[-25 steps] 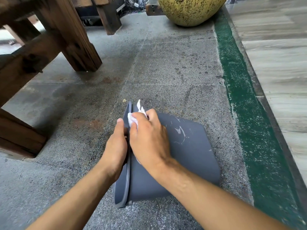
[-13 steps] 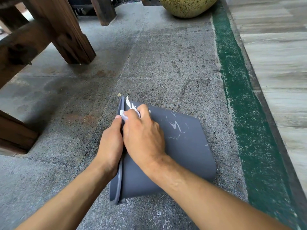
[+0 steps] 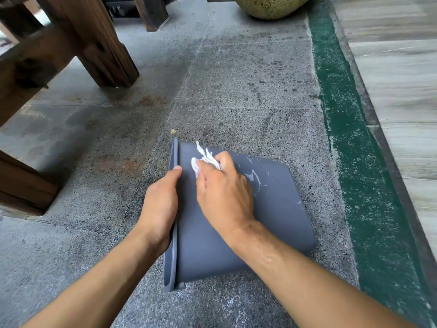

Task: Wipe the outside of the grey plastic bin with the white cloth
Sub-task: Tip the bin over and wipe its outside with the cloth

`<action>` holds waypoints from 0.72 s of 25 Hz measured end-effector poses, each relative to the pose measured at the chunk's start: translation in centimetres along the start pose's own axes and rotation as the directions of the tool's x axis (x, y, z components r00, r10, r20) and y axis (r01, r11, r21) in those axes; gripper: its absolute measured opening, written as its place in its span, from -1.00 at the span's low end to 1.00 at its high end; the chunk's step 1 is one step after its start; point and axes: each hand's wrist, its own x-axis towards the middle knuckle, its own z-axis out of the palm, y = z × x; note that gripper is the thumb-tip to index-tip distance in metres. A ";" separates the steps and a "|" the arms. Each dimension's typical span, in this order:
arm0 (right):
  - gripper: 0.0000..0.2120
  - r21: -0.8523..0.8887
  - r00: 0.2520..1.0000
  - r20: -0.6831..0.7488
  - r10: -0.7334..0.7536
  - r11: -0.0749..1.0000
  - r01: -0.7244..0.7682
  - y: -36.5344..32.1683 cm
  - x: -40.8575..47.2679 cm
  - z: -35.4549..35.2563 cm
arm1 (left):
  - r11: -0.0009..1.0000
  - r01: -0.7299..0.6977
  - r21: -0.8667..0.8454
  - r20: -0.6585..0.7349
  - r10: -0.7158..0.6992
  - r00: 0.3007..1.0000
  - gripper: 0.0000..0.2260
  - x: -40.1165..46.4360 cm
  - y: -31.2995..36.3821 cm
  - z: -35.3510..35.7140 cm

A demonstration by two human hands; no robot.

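Observation:
The grey plastic bin point(image 3: 279, 216) lies on its side on the stone floor, its rim pointing left. White smears mark its upper wall near the far end. My left hand point(image 3: 160, 207) grips the rim, thumb on top. My right hand point(image 3: 224, 192) holds the crumpled white cloth point(image 3: 203, 159) and presses it onto the bin's wall near the rim. Most of the cloth is hidden under my fingers.
Dark wooden furniture legs point(image 3: 104, 50) stand at the left and back. A yellow speckled pot point(image 3: 272, 5) sits at the top. A green painted strip point(image 3: 359, 162) and a dark kerb run along the right, with pale planks point(image 3: 406, 91) beyond.
My right hand with the cloth has slid a little to the right, away from the rim, so it no longer touches my left hand. The bin stays in place.

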 end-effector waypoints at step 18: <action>-0.81 -0.036 0.993 -0.004 0.117 0.993 -0.117 6.7 -0.6 0.1 | 0.999 -0.028 0.034 -0.089 0.031 0.996 -0.93 0.5 -0.5 -0.6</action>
